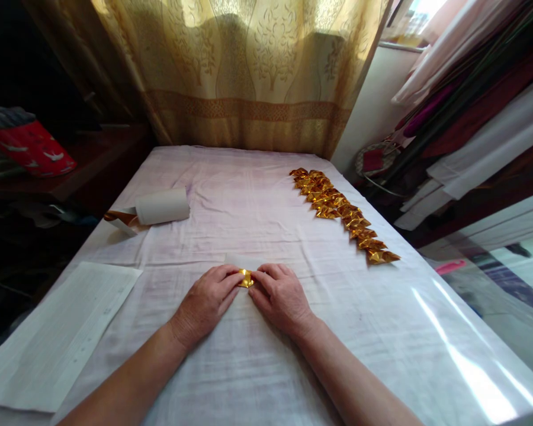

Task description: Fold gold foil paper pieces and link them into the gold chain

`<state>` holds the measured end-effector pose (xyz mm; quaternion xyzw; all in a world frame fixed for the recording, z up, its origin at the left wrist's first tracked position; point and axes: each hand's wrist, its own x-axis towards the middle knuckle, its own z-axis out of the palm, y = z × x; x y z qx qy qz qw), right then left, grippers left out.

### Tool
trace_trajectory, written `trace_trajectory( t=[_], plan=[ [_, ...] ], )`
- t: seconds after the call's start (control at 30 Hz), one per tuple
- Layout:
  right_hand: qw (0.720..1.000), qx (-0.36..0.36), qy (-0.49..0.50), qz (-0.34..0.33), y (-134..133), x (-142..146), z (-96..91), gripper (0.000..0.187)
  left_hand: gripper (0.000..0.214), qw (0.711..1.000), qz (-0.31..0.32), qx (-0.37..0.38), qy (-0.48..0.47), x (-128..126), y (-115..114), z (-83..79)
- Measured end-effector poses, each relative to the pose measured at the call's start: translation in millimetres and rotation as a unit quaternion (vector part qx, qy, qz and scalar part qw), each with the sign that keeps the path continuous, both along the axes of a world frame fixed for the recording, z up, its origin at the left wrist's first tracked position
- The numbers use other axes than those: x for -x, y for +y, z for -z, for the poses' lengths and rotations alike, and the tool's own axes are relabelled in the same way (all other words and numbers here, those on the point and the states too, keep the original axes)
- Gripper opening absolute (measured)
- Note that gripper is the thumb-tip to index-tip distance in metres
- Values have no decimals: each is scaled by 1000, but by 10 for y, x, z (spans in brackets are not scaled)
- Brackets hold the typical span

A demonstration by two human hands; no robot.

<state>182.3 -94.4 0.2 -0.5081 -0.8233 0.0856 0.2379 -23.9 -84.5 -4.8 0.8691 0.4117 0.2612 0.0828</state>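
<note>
A small piece of gold foil paper (246, 278) lies on the white cloth-covered table (249, 201), pressed between my two hands. My left hand (206, 302) rests knuckles up, its fingertips closed onto the foil's left side. My right hand (279, 296) mirrors it, fingertips pinching the right side. Most of the foil is hidden under my fingers.
A long row of several folded gold foil pieces (342, 213) runs along the table's right side. A white paper roll (162, 206) lies at the left, with a gold scrap (118, 218) beside it. A white sheet (57, 334) covers the near left corner. Curtain behind, stacked fabrics right.
</note>
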Motion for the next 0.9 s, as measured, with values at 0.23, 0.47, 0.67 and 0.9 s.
trace_trajectory(
  t=[0.23, 0.47, 0.67, 0.9],
  plan=[
    [1000, 14, 2, 27, 28, 40, -9, 19, 23, 999, -28, -18, 18, 200, 157, 26],
    [1000, -1, -11, -9, 72, 10, 21, 13, 19, 999, -27, -3, 40, 156, 102, -61],
    [998, 27, -22, -55, 64, -81, -43, 18, 17, 998, -22, -13, 55, 126, 7, -98],
    [997, 43, -2, -66, 84, -119, -53, 17, 19, 995, -20, -60, 82, 83, -17, -86]
  ],
)
